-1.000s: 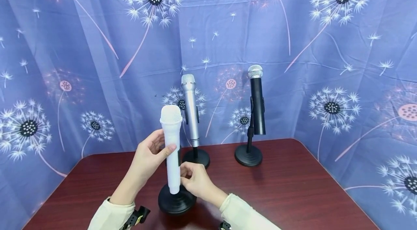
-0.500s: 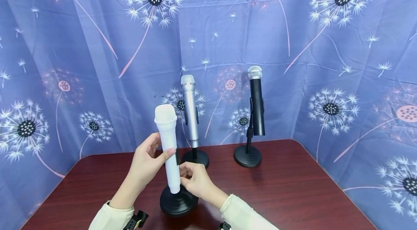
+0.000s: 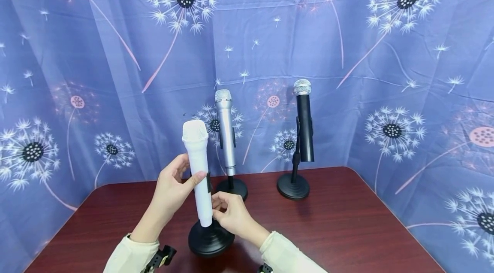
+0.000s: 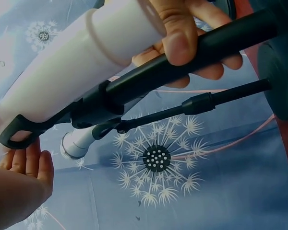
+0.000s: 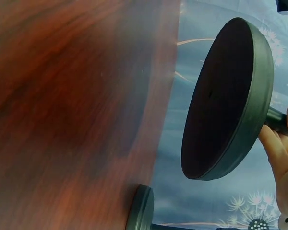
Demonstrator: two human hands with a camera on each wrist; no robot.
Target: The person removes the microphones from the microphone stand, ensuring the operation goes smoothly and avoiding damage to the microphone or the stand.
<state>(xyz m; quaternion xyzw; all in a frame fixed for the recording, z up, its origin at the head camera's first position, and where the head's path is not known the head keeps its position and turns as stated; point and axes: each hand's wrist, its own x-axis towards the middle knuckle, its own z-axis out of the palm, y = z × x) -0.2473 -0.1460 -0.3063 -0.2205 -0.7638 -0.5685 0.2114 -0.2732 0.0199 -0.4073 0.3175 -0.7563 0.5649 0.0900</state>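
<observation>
A white microphone [image 3: 198, 157] leans slightly left in the black clip [image 4: 93, 112] of a desk stand. My left hand [image 3: 170, 187] grips its body, thumb across the front and fingers behind. Lower down, my right hand [image 3: 233, 215] pinches the stand's black pole [image 4: 225, 40], thumb on one side in the left wrist view. The round base [image 5: 225, 105] hangs above the table, its dark underside showing in the right wrist view. From the head, the microphone hides most of the pole.
A silver microphone [image 3: 227, 135] on a black stand is just behind the white one. Farther right, a black microphone [image 3: 305, 127] with a silver head rests on another stand. The red-brown table [image 3: 339, 221] ends at a blue dandelion-print curtain [image 3: 254, 15].
The white microphone has tilted its head to the left and risen slightly. The base has shifted a little to the right. Both hands keep their holds.
</observation>
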